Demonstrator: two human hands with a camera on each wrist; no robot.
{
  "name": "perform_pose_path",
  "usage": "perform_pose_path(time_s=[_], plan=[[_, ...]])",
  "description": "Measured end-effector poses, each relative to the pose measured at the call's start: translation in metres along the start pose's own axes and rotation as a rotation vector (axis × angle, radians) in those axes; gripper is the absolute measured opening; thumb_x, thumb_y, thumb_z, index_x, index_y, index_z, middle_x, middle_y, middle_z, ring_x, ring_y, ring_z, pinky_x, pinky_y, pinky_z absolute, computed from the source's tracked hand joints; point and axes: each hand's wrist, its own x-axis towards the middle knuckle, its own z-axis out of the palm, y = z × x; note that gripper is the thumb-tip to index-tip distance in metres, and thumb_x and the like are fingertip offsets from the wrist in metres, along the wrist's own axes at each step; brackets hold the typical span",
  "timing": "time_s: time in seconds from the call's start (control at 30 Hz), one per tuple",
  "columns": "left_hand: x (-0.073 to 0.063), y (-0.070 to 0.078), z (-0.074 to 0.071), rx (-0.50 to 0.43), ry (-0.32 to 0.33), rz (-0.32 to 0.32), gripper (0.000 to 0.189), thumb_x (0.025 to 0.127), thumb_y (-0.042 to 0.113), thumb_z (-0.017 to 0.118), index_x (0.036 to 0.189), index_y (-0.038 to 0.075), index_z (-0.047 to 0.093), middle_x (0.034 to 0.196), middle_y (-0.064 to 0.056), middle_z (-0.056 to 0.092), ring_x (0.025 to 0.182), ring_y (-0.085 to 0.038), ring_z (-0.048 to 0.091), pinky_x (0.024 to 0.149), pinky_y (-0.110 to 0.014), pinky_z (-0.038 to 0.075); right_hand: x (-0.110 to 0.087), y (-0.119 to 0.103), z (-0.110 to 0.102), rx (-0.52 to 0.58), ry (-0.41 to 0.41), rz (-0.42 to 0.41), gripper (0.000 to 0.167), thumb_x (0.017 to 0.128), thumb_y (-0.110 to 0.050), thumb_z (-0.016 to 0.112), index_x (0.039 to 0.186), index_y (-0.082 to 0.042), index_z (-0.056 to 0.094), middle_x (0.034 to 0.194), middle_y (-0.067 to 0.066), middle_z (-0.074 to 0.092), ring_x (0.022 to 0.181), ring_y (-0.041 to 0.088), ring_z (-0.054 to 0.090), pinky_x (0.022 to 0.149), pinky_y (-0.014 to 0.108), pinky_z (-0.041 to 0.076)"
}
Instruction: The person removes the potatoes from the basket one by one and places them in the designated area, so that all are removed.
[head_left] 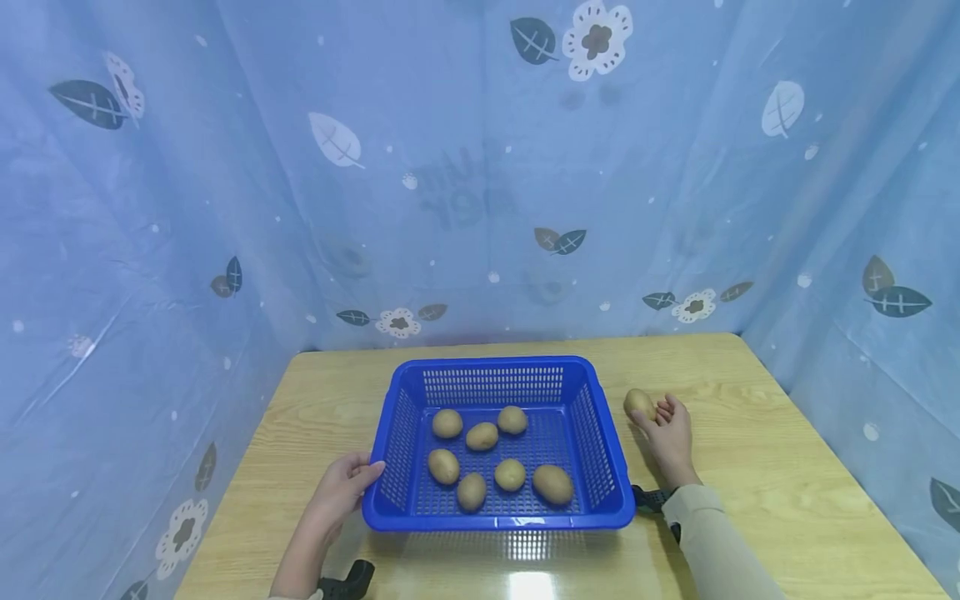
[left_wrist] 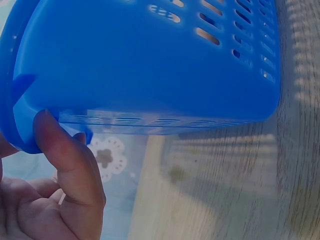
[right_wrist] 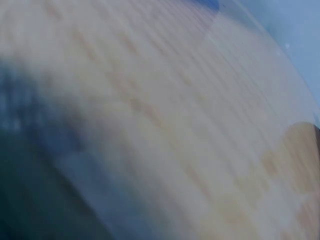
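A blue plastic basket (head_left: 501, 522) with slotted walls stands on the table, holding several potatoes (head_left: 552, 485) spread over its floor. My left hand (head_left: 341, 492) grips its left rim, thumb on top; in the left wrist view, a finger (left_wrist: 70, 155) of that hand presses up against the rim next to the basket's wall (left_wrist: 125, 60). To the right of the basket, my right hand (head_left: 670, 437) holds another potato (head_left: 637, 403) between thumb and fingers. The right wrist view is blurred, with that potato (right_wrist: 300, 155) at its right edge.
The wooden table (head_left: 780, 467) extends on both sides of the basket. A blue patterned curtain (head_left: 480, 208) hangs behind it and along both sides. Black straps with devices (head_left: 348, 582) sit at both wrists.
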Motion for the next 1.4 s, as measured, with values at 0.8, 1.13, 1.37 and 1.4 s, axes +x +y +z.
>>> perform_pose_path(time_s=[0.8, 1.13, 1.37, 1.4], plan=[[0.000, 0.002, 0.000, 0.020, 0.001, -0.006, 0.030, 0.098, 0.016, 0.050, 0.116, -0.008, 0.053, 0.099, -0.020, 0.067, 0.087, -0.028, 0.068, 0.073, -0.035, 0.059, -0.012, -0.016, -0.024, 0.054, 0.087, -0.039, 0.070, 0.093, -0.021, 0.061, 0.147, 0.000, 0.023, 0.138, 0.013, 0.036, 0.122, 0.018, 0.038, 0.107, 0.023, 0.035], [0.000, 0.003, -0.001, 0.017, -0.006, 0.011, 0.031, 0.098, 0.016, 0.049, 0.118, -0.008, 0.052, 0.099, -0.018, 0.068, 0.086, -0.025, 0.068, 0.073, -0.034, 0.059, -0.018, -0.048, -0.029, 0.107, 0.096, -0.126, 0.065, 0.091, -0.019, 0.063, 0.145, -0.003, 0.030, 0.129, 0.004, 0.044, 0.118, 0.010, 0.042, 0.105, 0.019, 0.037], [-0.001, 0.001, -0.001, 0.008, -0.004, 0.011, 0.033, 0.098, 0.017, 0.051, 0.119, -0.008, 0.051, 0.101, -0.019, 0.067, 0.087, -0.025, 0.068, 0.073, -0.035, 0.059, -0.026, -0.077, -0.030, 0.144, 0.083, -0.217, 0.062, 0.091, -0.015, 0.063, 0.144, -0.004, 0.033, 0.128, 0.003, 0.045, 0.116, 0.008, 0.043, 0.101, 0.016, 0.037], [-0.001, 0.001, -0.001, 0.007, -0.005, 0.012, 0.034, 0.098, 0.017, 0.051, 0.120, -0.009, 0.051, 0.101, -0.020, 0.067, 0.087, -0.025, 0.068, 0.073, -0.035, 0.059, -0.027, -0.080, -0.030, 0.148, 0.084, -0.227, 0.061, 0.091, -0.015, 0.064, 0.143, -0.005, 0.033, 0.128, 0.002, 0.045, 0.115, 0.007, 0.043, 0.100, 0.016, 0.037]])
